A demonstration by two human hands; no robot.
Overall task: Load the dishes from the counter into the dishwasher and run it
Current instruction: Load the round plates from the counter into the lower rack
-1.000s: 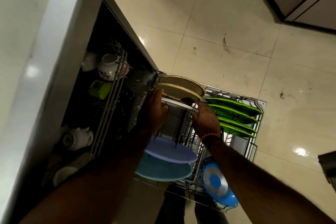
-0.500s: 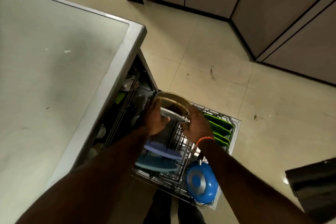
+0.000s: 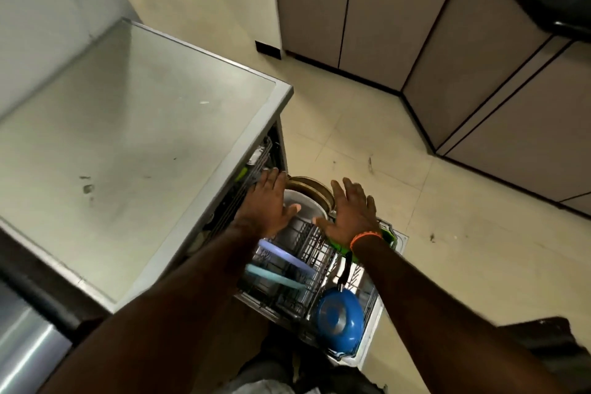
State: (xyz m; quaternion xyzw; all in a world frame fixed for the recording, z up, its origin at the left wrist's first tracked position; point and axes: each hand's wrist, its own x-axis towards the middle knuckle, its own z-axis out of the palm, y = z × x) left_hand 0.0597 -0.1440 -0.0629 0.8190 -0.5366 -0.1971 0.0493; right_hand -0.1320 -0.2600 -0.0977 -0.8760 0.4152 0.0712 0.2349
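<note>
From the head camera, the person is looking down over a pulled-out dishwasher lower rack (image 3: 307,269) that is sitting low above the tiled floor (image 3: 367,125), beside the grey table (image 3: 128,153) whose top is covering the machine.

The left hand (image 3: 267,206) is hovering over the rack's far left corner with its fingers spread and straight, gripping nothing; its thumb is lying just over the rim of a white plate (image 3: 303,206). The right hand (image 3: 348,213) is likewise spread flat, palm down, fingers fanned apart and holding nothing, its thumb pointing toward the same plate. An orange band (image 3: 366,237) is circling the right wrist.

The white plate is standing on edge in the rack between the two hands, and just behind it two tan, brown-rimmed plates (image 3: 308,185) are standing upright as well. Green plates (image 3: 388,233) are showing under the right wrist, mostly hidden by it. Nearer the person, a lilac plate (image 3: 289,257) and a teal plate (image 3: 275,277) are resting tilted in the rack's left half. A blue pan (image 3: 340,321) with a black handle is sitting on edge in the near right corner.

Brown cabinet doors (image 3: 479,73) are lining the far wall.
</note>
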